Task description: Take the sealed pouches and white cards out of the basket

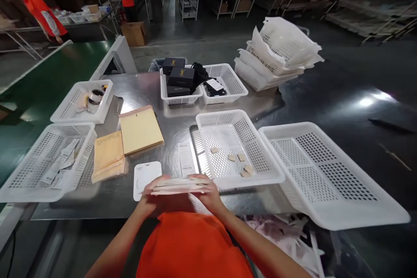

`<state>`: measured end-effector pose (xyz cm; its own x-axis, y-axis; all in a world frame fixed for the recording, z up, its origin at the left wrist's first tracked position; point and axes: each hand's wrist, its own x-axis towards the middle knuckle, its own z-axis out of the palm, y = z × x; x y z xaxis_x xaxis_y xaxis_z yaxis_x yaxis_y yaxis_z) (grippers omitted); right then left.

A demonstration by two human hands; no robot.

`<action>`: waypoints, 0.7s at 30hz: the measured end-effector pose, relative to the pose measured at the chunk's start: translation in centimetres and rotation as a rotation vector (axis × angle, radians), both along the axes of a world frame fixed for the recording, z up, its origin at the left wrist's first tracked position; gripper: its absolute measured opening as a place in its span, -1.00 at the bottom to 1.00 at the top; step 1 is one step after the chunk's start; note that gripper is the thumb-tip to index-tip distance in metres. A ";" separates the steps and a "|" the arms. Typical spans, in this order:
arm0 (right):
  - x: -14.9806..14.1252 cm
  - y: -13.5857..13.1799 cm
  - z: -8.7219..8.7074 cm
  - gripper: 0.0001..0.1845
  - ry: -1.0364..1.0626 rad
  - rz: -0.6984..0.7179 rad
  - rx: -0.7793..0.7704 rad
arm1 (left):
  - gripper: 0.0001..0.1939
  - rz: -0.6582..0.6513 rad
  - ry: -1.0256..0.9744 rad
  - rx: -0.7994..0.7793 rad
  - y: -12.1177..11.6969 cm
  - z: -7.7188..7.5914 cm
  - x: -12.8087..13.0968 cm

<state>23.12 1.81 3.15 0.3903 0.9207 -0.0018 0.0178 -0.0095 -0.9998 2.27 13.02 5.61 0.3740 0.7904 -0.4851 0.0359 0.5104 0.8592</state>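
A stack of thin white, flat pieces [176, 186] is held edge-on in front of my body; I cannot tell if they are cards or packets. My left hand [149, 195] is closed on its left end and my right hand [208, 194] on its right end. Just beyond my left hand lies a white rounded card [146, 174] with a slot at its top. A strip of printed labels [186, 159] lies past the stack. Near my right hand, a white perforated basket [250, 179] contains several small beige pieces [231, 157].
Padded envelopes [141, 129] lie left of centre. A basket of tape rolls [106, 115] and one of small packets [35, 197] flank the green conveyor [61, 65]. Black boxes [181, 77] fill a back basket. Stacked baskets [276, 52] stand back right, another basket [358, 221] at right.
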 end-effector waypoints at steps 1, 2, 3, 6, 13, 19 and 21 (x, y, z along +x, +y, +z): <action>-0.2 -0.6 -1.1 -0.67 0.020 0.010 0.003 | -0.68 -0.035 0.012 0.026 -0.4 -0.8 -0.1; -0.3 -1.1 -2.3 -0.65 0.039 0.018 -0.007 | -0.68 -0.078 0.043 0.058 -0.8 -1.7 -0.3; -0.4 -1.7 -3.3 -0.63 0.050 0.018 -0.032 | -0.64 -0.121 0.081 0.089 -1.1 -2.5 -0.5; -0.2 -3.0 -5.8 -0.37 0.087 0.025 -0.108 | -0.40 -0.231 0.178 0.156 -2.0 -4.4 -1.4; -0.7 -2.9 -5.9 -0.07 0.137 0.139 -0.154 | -0.07 -0.318 0.105 0.121 -2.4 -5.2 -1.6; -0.4 -2.8 -3.7 -0.07 0.060 0.201 -0.180 | 0.08 -0.331 0.088 0.126 -1.8 -5.2 -2.4; -0.2 -2.8 -3.5 -0.16 0.008 0.210 -0.175 | -0.01 -0.364 0.076 0.124 -2.2 -5.0 -2.7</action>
